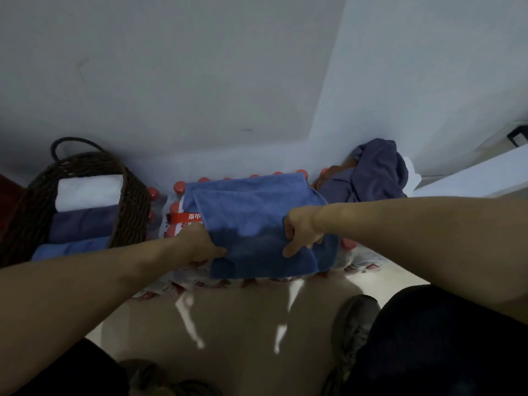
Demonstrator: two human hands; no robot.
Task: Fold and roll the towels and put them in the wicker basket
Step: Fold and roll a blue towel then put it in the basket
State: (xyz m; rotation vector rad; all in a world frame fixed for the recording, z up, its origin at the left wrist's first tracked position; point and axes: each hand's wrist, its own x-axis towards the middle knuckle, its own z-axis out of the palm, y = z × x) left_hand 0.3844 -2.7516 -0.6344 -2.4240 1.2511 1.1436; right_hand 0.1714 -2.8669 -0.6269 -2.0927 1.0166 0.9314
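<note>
Both hands pinch the folded blue terry towel (251, 221) on shrink-wrapped red-capped water bottles (178, 187).
Left hand (200, 247) and right hand (303, 231) grip its near edge; the uneven caps could skew the roll.

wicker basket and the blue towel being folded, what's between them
In the head view, red-capped bottles in a shrink-wrapped pack with a red label lie between the wicker basket and the blue towel.

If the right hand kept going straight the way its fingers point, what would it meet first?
Probably the left hand: the right hand points leftward across the blue towel both hold. Depth is unclear.
</note>
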